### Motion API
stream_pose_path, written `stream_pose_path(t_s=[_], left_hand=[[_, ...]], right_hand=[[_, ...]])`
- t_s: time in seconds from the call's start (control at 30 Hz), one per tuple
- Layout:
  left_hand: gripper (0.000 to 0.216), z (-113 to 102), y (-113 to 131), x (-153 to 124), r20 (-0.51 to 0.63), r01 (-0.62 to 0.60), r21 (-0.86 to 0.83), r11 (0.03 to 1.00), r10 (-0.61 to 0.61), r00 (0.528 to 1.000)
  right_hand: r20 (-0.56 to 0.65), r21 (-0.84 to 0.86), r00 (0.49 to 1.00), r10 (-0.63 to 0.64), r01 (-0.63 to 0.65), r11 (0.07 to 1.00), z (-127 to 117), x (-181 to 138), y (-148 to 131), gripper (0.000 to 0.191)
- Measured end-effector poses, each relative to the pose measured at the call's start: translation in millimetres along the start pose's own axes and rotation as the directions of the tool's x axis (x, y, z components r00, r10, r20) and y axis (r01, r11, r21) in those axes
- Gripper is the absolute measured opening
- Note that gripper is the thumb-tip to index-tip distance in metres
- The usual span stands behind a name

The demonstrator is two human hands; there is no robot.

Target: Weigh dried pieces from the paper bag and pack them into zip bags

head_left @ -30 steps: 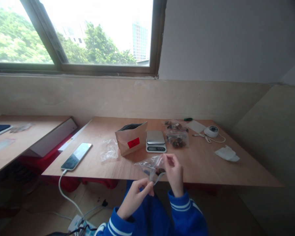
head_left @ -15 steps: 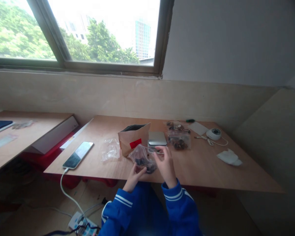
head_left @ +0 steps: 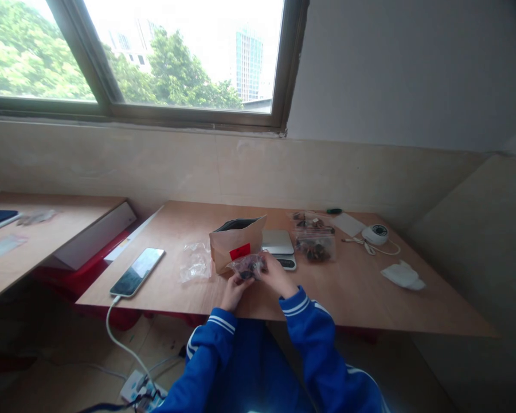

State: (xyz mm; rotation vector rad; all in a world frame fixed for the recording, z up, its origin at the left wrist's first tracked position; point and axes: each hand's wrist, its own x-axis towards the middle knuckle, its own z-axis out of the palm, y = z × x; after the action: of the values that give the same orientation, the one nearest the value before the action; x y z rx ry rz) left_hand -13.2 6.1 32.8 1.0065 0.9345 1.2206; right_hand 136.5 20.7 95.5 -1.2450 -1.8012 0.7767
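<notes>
Now clear bag (head_left: 246,266) pinched between fingers of left hand (head_left: 233,288), right hand (head_left: 275,275).

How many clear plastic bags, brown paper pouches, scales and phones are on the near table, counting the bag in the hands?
Clear plastic bags: 4 (held bag between left hand and right hand, empty bag, near filled bag, far filled bag)
Brown paper pouch: 1
Digital scale: 1
Phone: 1
Total: 7

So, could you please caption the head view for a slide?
Left hand and right hand hold a clear bag by a paper pouch.
</notes>
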Motion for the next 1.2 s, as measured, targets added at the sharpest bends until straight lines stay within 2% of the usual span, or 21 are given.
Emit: stream_pose_path(t_s=[0.2,0.4,0.53,0.67,0.8,0.97,1.1,1.2], left_hand=[[0.035,-6.0,-13.3,1.6,-0.045,0.012,-0.046,0.999,-0.014,0.999],[0.035,-9.8,-18.5,6.1,0.031,-0.022,0.081,0.996,0.019,0.999],[0.035,-11.2,-20.2,7.9,0.017,-0.044,0.145,0.988,0.042,0.999],[0.034,-10.9,-20.7,8.2,0.005,-0.063,0.145,0.988,0.062,0.998],[0.035,-10.4,-21.3,7.4,0.015,-0.05,0.072,0.996,0.049,0.999],[0.037,-8.0,-19.0,4.6,-0.019,0.005,0.016,1.0,-0.005,1.0],[0.039,-4.3,-16.1,2.4,-0.014,0.036,-0.019,0.999,-0.036,0.999],[0.038,-4.5,-17.8,2.7,-0.002,0.044,-0.033,0.998,-0.044,0.999]], right_hand=[[0.06,0.1,0.998,0.028,-0.034,0.994,8.1,2.1,-1.8,0.032],[0.006,0.001,1.0,0.026,-0.026,1.0,10.0,4.4,-3.2,0.039],[0.073,-0.126,0.997,-0.007,0.017,0.992,14.8,4.6,1.4,0.029],[0.121,-0.1,0.993,-0.015,0.027,0.995,17.9,2.6,2.8,0.018],[0.013,0.032,0.999,0.034,-0.034,0.999,15.8,-1.0,-0.8,0.016],[-0.179,0.147,0.982,0.053,-0.026,0.989,5.8,-9.7,-4.0,0.018],[-0.186,0.249,0.978,0.091,-0.042,0.968,-12.3,-13.7,-12.8,0.021],[-0.21,0.294,0.977,0.044,0.02,0.956,-31.5,-3.1,-39.4,0.023]])
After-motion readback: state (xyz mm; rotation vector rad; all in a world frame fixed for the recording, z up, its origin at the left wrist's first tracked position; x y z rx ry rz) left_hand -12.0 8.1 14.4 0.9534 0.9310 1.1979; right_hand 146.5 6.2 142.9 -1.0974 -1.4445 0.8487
